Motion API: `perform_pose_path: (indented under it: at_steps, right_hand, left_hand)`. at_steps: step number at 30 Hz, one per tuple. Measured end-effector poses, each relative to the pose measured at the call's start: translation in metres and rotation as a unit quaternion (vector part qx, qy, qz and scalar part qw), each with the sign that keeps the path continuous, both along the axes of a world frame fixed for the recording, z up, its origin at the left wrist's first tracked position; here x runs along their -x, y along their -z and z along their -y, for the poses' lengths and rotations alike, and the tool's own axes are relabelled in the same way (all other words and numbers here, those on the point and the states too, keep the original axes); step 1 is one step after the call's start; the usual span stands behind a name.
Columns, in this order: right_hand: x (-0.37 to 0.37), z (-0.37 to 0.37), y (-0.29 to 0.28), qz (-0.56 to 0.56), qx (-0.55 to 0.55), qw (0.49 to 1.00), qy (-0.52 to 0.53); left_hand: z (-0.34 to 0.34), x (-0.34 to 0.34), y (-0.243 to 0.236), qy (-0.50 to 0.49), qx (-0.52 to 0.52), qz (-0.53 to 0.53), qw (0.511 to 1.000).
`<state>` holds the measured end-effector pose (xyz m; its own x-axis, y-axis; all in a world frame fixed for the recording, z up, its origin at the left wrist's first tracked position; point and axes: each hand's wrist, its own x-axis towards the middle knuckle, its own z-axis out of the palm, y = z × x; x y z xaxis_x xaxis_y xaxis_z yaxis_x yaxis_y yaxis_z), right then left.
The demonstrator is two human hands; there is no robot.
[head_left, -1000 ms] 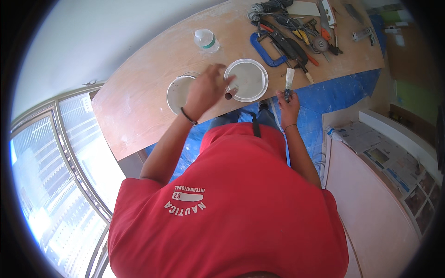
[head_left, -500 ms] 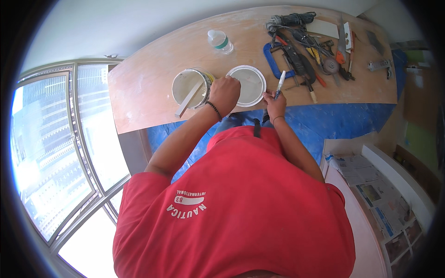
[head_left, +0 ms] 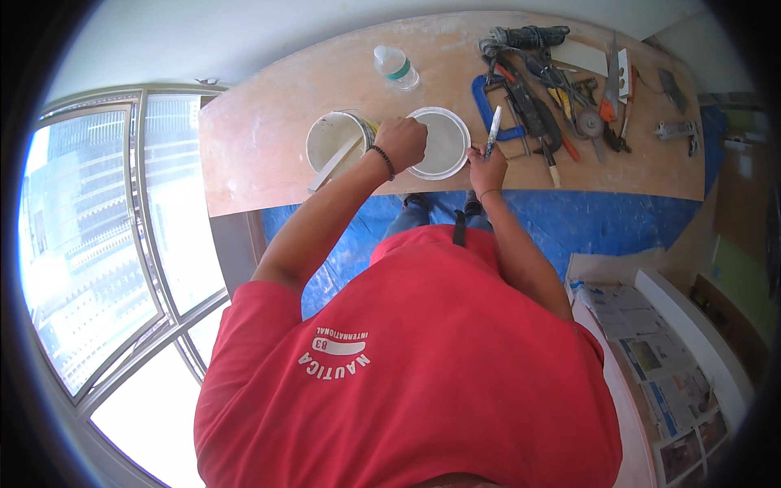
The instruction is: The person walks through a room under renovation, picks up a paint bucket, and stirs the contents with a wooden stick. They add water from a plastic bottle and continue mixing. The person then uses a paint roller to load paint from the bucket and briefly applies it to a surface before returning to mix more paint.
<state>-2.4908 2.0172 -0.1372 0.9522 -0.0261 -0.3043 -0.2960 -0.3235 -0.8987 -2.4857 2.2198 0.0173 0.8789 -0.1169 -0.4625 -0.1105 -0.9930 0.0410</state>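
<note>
My left hand, a dark beaded bracelet on its wrist, is closed over the left edge of a round white-rimmed tub or lid. What its fingers hold, if anything, is hidden. At the right edge of that round piece, my right hand is closed around a slim white stick with dark marks low down, which points upward. Left of my left hand stands an open white bucket, smeared with pale residue. Across its mouth leans a flat pale stick, partly behind my forearm.
Behind the tub stands a clear plastic bottle with a green band. A blue clamp, a power tool, a saw and several other tools crowd the right of the wooden table. Blue sheeting covers the floor.
The view has shifted slightly, so the table's things sit a little further right. My left hand has turned and lifted slightly at the tub's edge. My right hand still grips the white stick.
</note>
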Motion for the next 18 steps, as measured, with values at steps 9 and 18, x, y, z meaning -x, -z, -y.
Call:
perform_pose_path:
  at_steps: [9, 18]
  right_hand:
    - [-0.019, 0.003, -0.004, 0.024, 0.001, 0.999, -0.037]
    - [-0.018, -0.001, 0.0, -0.063, -0.081, 0.995, 0.017]
  left_hand:
    - [-0.014, -0.016, 0.0, 0.023, -0.033, -0.074, 0.996]
    - [-0.005, -0.016, 0.018, 0.211, 0.0, 0.07, 0.975]
